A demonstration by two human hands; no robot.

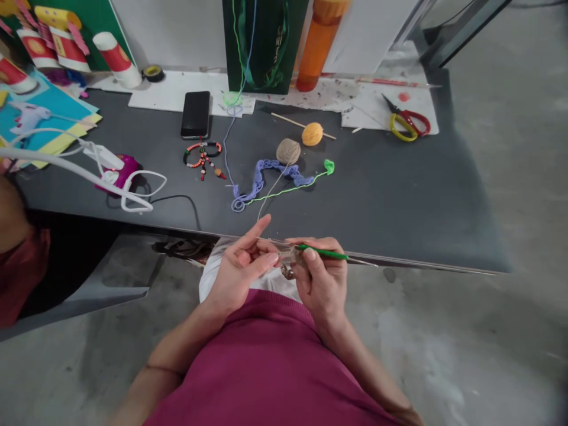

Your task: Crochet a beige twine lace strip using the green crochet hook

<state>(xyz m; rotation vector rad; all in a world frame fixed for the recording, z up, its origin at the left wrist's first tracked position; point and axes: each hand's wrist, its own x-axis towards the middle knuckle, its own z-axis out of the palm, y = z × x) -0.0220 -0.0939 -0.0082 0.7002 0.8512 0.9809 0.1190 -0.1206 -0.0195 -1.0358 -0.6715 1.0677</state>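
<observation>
My right hand (323,277) grips a green-handled crochet hook (331,252), its handle pointing right. Between both hands is a small beige crochet piece (289,254), pinched by the thumb and fingers of my left hand (243,266). The left index finger is stretched out, with beige yarn running over it. That strand leads up across the table to a beige yarn ball (288,152). Behind the strand lies a wavy purple crochet strip (261,171), with a bright green yarn end (329,167) to its right. The hook's tip is hidden at the crochet piece.
On the grey table (399,195) are a yellow yarn ball (312,134), a phone (196,115), a beaded bracelet (202,155) and scissors (407,121). A green bag (266,53) and orange bottle (320,47) stand behind. White cables (66,161) cross the left; a person's sleeve (24,278) shows there.
</observation>
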